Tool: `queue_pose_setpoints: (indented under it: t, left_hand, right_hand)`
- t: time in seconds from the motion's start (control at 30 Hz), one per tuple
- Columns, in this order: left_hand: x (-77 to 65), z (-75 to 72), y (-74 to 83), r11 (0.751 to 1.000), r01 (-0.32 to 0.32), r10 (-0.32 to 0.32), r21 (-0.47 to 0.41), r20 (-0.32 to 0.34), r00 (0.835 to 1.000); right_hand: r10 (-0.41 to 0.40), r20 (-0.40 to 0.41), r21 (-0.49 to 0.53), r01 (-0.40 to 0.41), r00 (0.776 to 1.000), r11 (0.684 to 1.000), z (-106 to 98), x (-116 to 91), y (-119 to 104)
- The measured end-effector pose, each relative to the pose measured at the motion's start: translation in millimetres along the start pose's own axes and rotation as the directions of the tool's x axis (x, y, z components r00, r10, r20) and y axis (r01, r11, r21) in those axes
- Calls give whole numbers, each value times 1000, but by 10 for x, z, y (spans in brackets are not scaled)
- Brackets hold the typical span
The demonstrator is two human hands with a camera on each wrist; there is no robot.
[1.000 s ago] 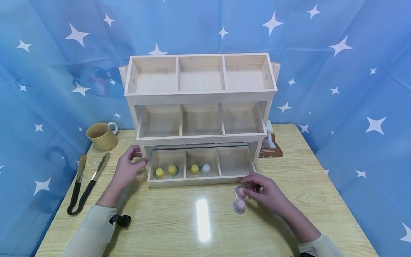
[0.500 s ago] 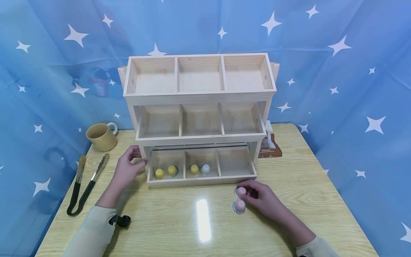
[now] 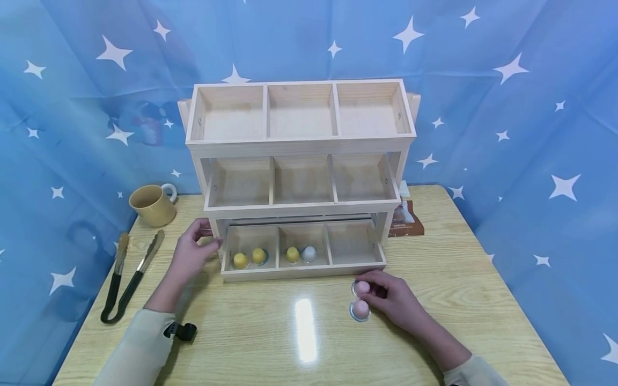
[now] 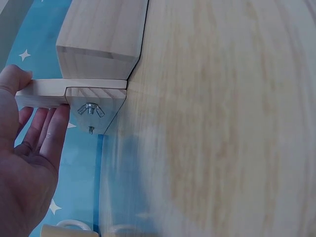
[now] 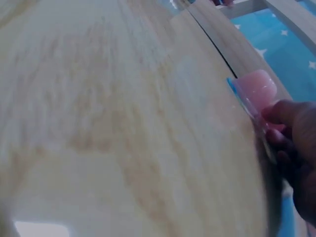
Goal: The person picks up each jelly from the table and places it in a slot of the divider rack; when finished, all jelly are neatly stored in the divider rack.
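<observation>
A three-tier wooden rack (image 3: 301, 209) stands at the table's back, each tier split into three compartments. My left hand (image 3: 192, 252) grips its lower left side; in the left wrist view the thumb lies above a wooden bar (image 4: 47, 94) and the fingers below. Two small pink jelly cups lie dome up before the rack's right end. My right hand (image 3: 393, 297) holds the farther pink jelly cup (image 3: 362, 288) between thumb and fingers. The nearer pink jelly cup (image 3: 359, 310) sits just below it. On the bottom tier are yellow jelly cups (image 3: 259, 255) and a white jelly cup (image 3: 309, 254).
Black-handled tongs (image 3: 127, 287) lie open at the table's left side. A tan mug (image 3: 152, 206) stands behind them. Partly hidden behind the rack's right leg is a brown packet (image 3: 407, 222). A blue star-patterned cloth (image 3: 483, 123) hangs around the table.
The right hand has shifted slightly left and closed its fingers around the farther pink jelly cup. Both pink cups stay where they were. My left hand keeps its place on the rack.
</observation>
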State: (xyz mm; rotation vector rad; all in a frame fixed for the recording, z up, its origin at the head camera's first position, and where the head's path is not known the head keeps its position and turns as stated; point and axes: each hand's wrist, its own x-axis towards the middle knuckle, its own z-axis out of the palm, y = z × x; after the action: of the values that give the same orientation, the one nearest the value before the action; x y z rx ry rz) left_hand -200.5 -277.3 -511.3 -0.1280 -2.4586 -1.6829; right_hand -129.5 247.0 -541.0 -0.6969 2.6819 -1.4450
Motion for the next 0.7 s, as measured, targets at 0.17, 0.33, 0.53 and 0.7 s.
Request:
queue_pose_setpoints:
  t: [0.17,0.33,0.53,0.7]
  left_hand:
    - [0,2,-6,1000,0,0,1,5,1000]
    - [-1,5,3,1000,5,-5,-2,4,1000]
    - [3,5,5,1000,11,-11,7,3,1000]
    - [-2,9,7,1000,4,-4,11,-3,1000]
  right_hand:
    - [-51,-24,-46,50,998,998,-75,19,-47]
    - [-77,-42,-49,75,996,996,-140,79,-152]
    - [-134,-83,-53,130,987,990,-216,238,-284]
    - [-156,-81,-83,149,984,985,-269,436,-355]
